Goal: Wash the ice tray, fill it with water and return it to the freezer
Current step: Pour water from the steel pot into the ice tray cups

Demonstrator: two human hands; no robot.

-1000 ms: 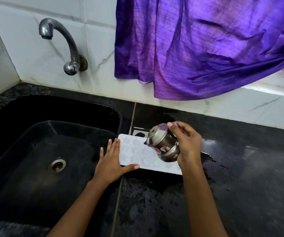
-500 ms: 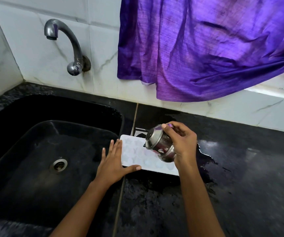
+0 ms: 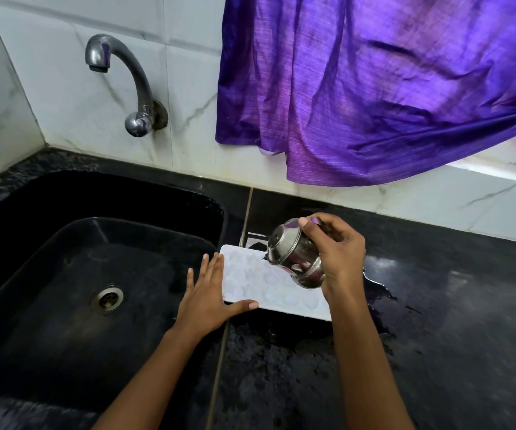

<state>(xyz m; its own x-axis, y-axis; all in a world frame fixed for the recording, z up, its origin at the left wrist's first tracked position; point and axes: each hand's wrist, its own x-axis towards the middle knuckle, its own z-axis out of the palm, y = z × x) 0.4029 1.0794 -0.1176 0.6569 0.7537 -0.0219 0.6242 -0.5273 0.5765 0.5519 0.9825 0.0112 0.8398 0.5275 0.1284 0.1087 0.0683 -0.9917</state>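
Your right hand (image 3: 339, 252) grips a tilted steel pot (image 3: 294, 254) over the ice tray (image 3: 260, 283); your flat, straight-fingered left hand (image 3: 207, 297) steadies its left end.

2 hands (image 3: 204, 293) (image 3: 337, 252), 1 ice tray (image 3: 260, 283), 1 steel pot (image 3: 294, 252), 1 tap (image 3: 132, 85), 1 sink (image 3: 64, 274), 1 purple cloth (image 3: 374, 88)

Puddle (image 3: 374, 290) on the counter (image 3: 455, 336), spread slightly wider (right end of ice tray (image 3: 260, 283))

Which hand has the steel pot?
The right hand: its fingers curl round the tilted pot over the tray. The left hand lies flat, fingers straight, at the tray's left end.
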